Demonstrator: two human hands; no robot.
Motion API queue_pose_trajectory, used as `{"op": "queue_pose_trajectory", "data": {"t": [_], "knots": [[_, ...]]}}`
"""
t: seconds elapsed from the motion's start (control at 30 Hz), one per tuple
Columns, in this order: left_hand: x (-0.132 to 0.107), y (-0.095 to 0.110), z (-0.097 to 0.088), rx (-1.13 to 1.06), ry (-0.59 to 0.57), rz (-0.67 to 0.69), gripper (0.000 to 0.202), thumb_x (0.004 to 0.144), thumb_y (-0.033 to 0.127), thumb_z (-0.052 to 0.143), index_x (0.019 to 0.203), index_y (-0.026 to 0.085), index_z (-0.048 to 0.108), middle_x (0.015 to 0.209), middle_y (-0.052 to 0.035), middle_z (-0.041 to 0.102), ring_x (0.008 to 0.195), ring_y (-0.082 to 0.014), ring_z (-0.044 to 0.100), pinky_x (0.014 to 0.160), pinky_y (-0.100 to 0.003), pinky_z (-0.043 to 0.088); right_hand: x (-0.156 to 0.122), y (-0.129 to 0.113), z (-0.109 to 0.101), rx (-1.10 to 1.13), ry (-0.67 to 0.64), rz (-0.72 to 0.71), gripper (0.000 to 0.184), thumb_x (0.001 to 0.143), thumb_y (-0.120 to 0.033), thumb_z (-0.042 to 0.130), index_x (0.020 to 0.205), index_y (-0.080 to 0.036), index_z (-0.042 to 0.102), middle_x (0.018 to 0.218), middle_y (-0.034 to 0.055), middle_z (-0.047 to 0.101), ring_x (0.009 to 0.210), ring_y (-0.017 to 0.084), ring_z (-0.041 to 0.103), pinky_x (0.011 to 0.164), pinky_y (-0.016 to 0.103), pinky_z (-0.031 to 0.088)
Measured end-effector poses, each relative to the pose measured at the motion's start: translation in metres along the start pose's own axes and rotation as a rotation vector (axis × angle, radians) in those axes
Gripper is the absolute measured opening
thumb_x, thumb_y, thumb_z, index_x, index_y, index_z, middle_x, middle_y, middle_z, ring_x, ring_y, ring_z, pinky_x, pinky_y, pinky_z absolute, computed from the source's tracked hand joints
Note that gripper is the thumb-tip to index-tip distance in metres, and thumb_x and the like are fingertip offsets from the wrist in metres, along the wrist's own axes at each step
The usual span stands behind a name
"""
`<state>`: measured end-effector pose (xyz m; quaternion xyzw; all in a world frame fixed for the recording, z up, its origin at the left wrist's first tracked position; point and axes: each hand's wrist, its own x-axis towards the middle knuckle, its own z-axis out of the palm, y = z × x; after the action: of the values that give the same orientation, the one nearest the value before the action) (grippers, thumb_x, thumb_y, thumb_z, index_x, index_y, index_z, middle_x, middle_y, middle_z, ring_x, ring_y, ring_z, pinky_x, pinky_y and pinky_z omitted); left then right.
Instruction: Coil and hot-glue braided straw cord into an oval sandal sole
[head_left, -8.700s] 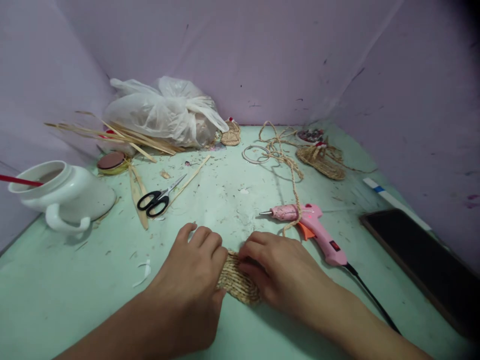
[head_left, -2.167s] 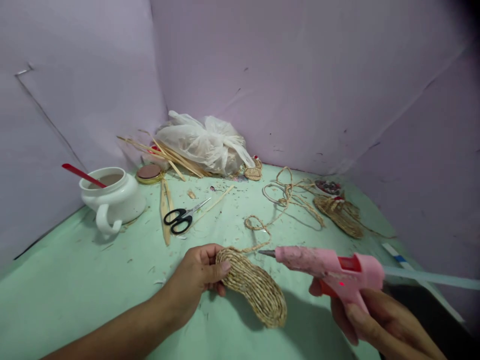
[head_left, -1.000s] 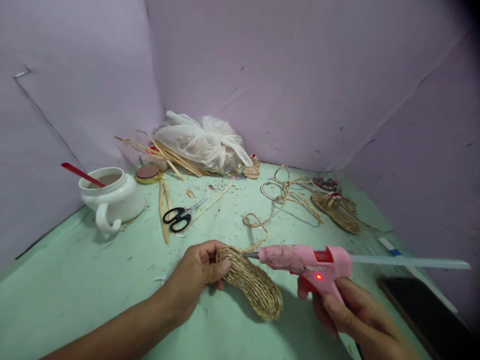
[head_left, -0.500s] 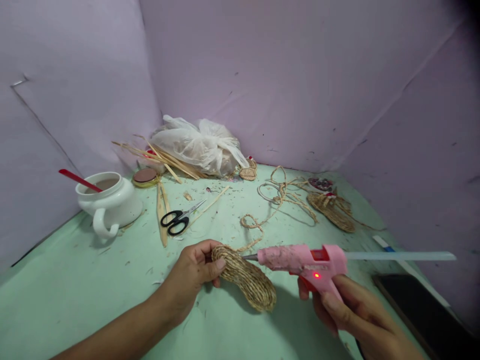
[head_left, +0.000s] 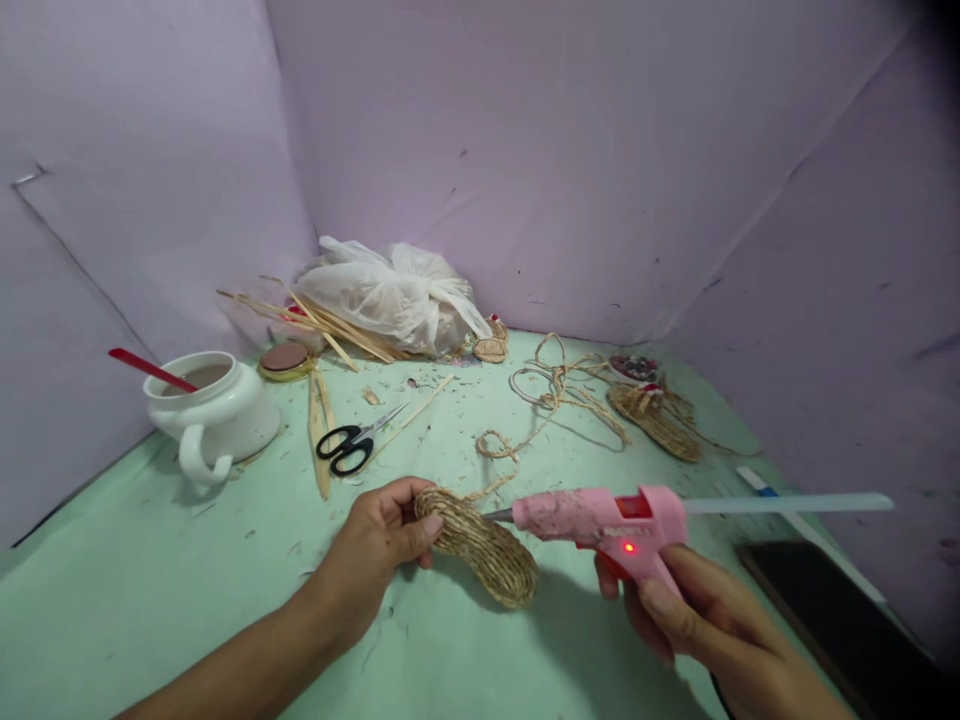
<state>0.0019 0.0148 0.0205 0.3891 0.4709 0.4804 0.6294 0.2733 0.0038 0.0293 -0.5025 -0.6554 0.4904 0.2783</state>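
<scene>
Sole (head_left: 487, 550) looks light, bendy, best held by an end: left hand (head_left: 375, 535) pinches one, right hand (head_left: 694, 610) grips glue gun (head_left: 585, 516)!

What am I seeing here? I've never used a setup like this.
No machine: these are a person's own two hands, seen by one head-worn camera looking forward and down. The left hand holds one end of an oblong corded piece. The right hand grips a pink glue gun; its nozzle is at the piece's edge, though I can't tell whether it touches. On the green tabletop are scissors, loose twine, a dark phone and, farther back, a tied plastic bag. A white pot stands at the left.
</scene>
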Motion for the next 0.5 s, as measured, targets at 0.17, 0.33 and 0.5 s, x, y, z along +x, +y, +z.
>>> {"op": "queue_pose_trajectory", "data": {"t": [0.17, 0.33, 0.5], "knots": [[-0.0006, -0.0017, -0.0012, 0.01, 0.005, 0.016, 0.022, 0.062, 0.032, 0.073, 0.072, 0.015, 0.063, 0.057, 0.0025, 0.056, 0.05, -0.0078, 0.043, 0.048, -0.019, 0.035, 0.0008, -0.0028, 0.0003, 0.05, -0.008, -0.003, 0.039, 0.085, -0.055, 0.043, 0.076, -0.02, 0.058, 0.057, -0.0019, 0.043, 0.054, 0.014, 0.038, 0.051, 0.026, 0.03], [0.0009, 0.0, -0.0016, 0.033, 0.04, 0.016, 0.022, 0.062, 0.031, 0.073, 0.072, 0.015, 0.063, 0.06, 0.002, 0.056, 0.051, -0.0079, 0.043, 0.049, -0.02, 0.035, 0.0013, -0.0059, -0.0003, 0.069, -0.002, -0.003, 0.039, 0.084, -0.055, 0.044, 0.073, -0.02, 0.058, 0.058, -0.0021, 0.043, 0.054, 0.013, 0.038, 0.052, 0.026, 0.03], [0.0012, 0.0002, -0.0034, 0.049, 0.053, 0.029, 0.021, 0.063, 0.03, 0.071, 0.075, 0.014, 0.064, 0.063, 0.001, 0.057, 0.052, -0.0082, 0.043, 0.051, -0.021, 0.035, 0.001, -0.0079, -0.0005, 0.096, 0.001, 0.012, 0.039, 0.083, -0.055, 0.046, 0.075, -0.02, 0.059, 0.059, -0.0024, 0.041, 0.054, 0.013, 0.037, 0.052, 0.026, 0.03]]}}
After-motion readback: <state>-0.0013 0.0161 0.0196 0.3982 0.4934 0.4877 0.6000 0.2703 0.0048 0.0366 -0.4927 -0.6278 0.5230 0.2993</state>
